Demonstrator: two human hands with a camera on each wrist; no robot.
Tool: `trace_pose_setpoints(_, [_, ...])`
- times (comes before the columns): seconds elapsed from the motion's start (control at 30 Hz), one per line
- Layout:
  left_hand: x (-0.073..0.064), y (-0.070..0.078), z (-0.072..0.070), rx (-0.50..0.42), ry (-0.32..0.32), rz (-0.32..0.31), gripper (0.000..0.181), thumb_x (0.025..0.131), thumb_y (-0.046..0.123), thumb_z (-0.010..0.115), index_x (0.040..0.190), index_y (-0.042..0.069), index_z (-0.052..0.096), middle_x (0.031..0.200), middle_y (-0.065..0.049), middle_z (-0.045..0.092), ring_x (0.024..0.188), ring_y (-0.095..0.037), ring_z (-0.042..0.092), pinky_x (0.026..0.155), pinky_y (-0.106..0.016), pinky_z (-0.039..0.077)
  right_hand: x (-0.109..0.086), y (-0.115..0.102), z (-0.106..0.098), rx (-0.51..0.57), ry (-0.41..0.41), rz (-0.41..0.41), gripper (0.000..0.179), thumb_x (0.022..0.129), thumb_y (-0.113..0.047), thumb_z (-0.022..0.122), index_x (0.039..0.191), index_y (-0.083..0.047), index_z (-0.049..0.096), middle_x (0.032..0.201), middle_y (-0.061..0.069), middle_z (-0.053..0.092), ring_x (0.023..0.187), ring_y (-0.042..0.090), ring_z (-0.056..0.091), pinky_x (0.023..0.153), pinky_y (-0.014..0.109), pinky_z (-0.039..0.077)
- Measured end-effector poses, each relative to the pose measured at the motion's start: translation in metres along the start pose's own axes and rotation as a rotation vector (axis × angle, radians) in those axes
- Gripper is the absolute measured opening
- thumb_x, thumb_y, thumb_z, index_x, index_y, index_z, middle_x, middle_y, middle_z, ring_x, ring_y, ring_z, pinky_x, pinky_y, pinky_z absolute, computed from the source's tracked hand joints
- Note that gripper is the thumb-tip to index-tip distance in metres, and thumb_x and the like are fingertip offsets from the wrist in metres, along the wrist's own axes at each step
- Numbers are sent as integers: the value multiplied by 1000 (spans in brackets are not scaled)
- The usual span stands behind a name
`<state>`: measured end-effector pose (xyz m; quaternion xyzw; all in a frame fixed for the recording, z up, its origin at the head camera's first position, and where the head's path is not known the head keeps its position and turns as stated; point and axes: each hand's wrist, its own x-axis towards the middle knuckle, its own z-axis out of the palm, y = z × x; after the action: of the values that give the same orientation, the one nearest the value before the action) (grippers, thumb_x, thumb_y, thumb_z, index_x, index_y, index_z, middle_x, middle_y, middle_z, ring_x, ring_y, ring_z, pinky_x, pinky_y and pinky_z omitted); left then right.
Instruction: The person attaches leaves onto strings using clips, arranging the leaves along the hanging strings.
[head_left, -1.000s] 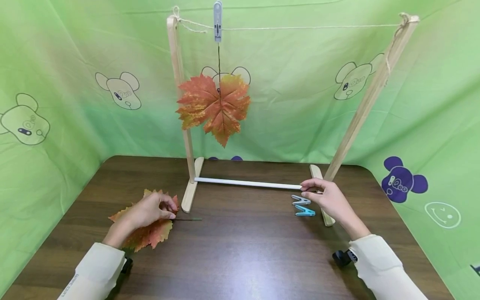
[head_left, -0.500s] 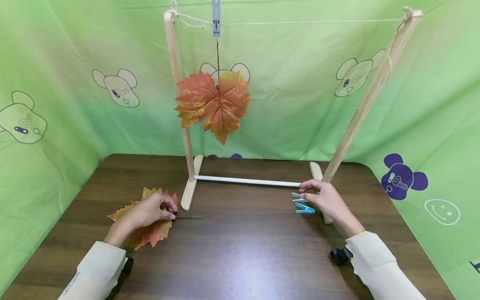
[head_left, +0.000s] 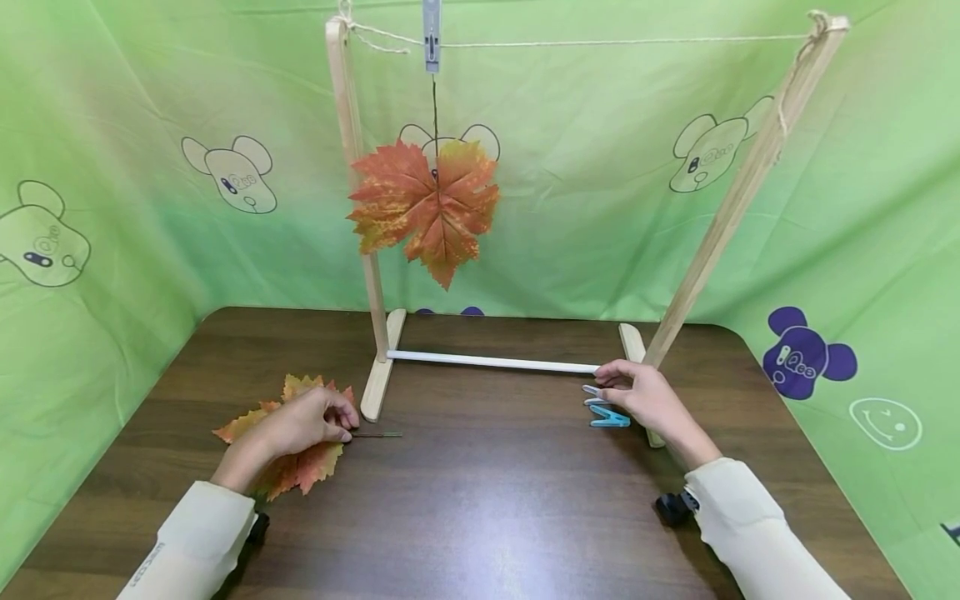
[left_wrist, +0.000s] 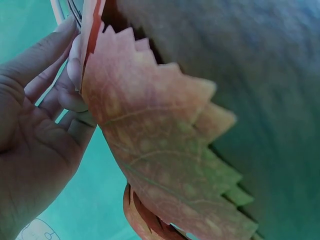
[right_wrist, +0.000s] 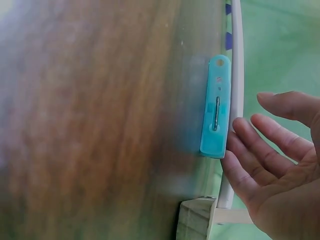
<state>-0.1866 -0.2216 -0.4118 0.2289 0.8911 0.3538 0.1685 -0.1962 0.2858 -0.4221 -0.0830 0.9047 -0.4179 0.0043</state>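
Your left hand (head_left: 303,425) pinches the leaf stem (head_left: 381,434); your right hand's (head_left: 641,396) thumb and fingers stand apart, though whether they touch the grey clothespin (head_left: 591,389) is hard to tell. A hasty pinch could knock it against the blue clothespin (head_left: 618,418), so close by. From your right hand, grey lies at nine o'clock, blue at eight; the orange leaf (head_left: 306,473) spreads toward nine from your left pinch.

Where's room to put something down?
The middle of the table is bare: held leaf left, clothespins right, white rod behind. It's crowded where the left fingers hold that leaf, and around the clothespins by the right fingers.
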Motion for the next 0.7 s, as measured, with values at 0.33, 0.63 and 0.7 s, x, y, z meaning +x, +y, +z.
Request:
trace_pose_setpoints(0.33, [4,-4,0,-9,-25,23,8,89,-3,78,93,4,75,85,-1,70,74,-8,57,66,-21,49,4,3,0,-16,-24,-32,27,90,2,75,114,13,68,108,27,74,95,21,71,76,14,52])
trace_pose_setpoints(0.63, [6,-4,-1,-14,-55,3,10,90,-6,75,91,4,74,81,-1,67,74,-11,57,65,-21,49,6,5,-1,-33,-57,-38,28,89,1,76,113,13,68,108,27,73,97,29,72,76,16,52])
trace_pose_setpoints(0.7, [6,-4,-1,-6,-58,2,11,90,-6,74,90,5,74,81,-1,67,74,-11,57,65,-21,49,6,4,-1,-37,-63,-36,27,89,2,76,113,13,68,108,27,73,97,28,71,76,17,53])
